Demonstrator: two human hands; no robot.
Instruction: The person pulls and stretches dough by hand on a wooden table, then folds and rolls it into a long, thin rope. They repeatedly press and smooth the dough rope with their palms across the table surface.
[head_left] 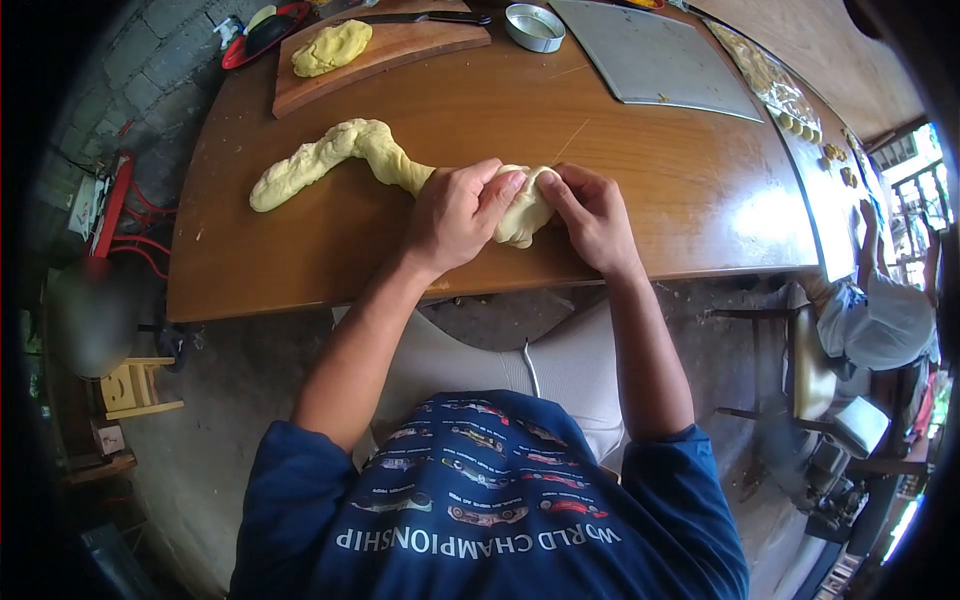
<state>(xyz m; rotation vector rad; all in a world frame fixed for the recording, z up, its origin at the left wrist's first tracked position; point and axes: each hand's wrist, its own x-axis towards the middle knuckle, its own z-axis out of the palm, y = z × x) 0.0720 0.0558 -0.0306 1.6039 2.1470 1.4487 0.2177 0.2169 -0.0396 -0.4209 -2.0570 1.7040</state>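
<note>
A long rope of pale yellow dough point(345, 150) curves over the brown wooden table point(330, 255), and its right end runs into my left hand point(462, 212). Between both hands is a rounded, creased end of dough point(524, 215), lifted close to the front of the table. My left fingers are curled round the dough, thumb pressing its top. From the right side, my right hand point(592, 215) pinches the same piece with thumb and fingers. Whether the rope and the rounded piece are still joined is hidden behind my left hand.
At the back left, a yellow dough lump point(332, 48) and a knife point(430, 17) lie on a wooden board point(400, 45). A round metal tin point(535, 27) and a flat metal tray point(660, 60) are farther right. Small dough balls point(800, 127) line the right side, where another person point(880, 320) sits.
</note>
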